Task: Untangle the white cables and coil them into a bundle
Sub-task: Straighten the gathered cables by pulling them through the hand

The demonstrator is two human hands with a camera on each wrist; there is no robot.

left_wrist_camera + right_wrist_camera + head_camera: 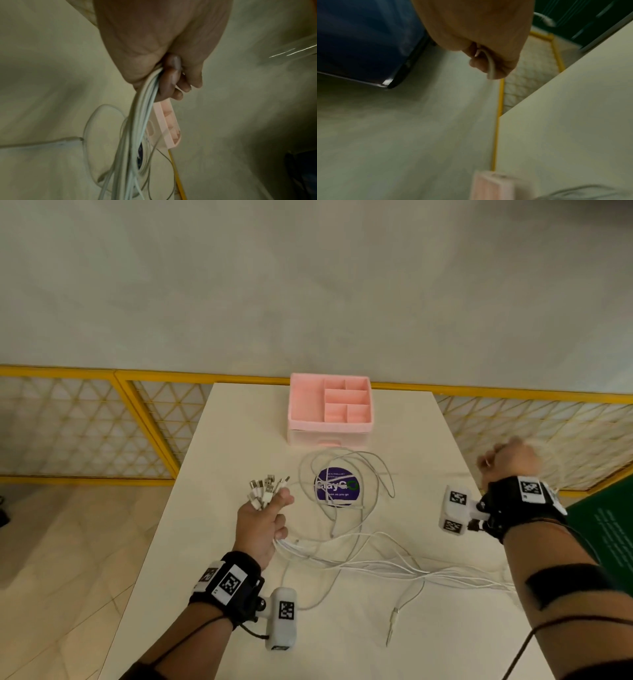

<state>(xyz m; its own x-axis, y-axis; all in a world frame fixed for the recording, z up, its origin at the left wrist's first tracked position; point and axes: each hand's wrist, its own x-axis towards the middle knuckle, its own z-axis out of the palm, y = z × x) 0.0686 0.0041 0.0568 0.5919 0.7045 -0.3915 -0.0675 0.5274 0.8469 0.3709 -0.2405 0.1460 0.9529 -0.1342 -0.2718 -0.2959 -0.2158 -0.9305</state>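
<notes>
Several white cables [342,556] sprawl in loops and strands over the cream table [205,542]. My left hand [263,518] grips a bunch of them, their plug ends [265,486] fanning out above my fist; in the left wrist view the strands [137,121] hang down from my curled fingers [171,81]. My right hand [507,463] is raised past the table's right edge, blurred, fingers curled. In the right wrist view it holds one white cable [490,65]. A loose plug end [394,616] lies near the front.
A pink compartment organiser [330,409] stands at the table's far end. A round purple sticker [337,486] lies under the cable loops. Yellow mesh fencing [102,422] runs behind and beside the table, with a dark green board [613,529] at the right.
</notes>
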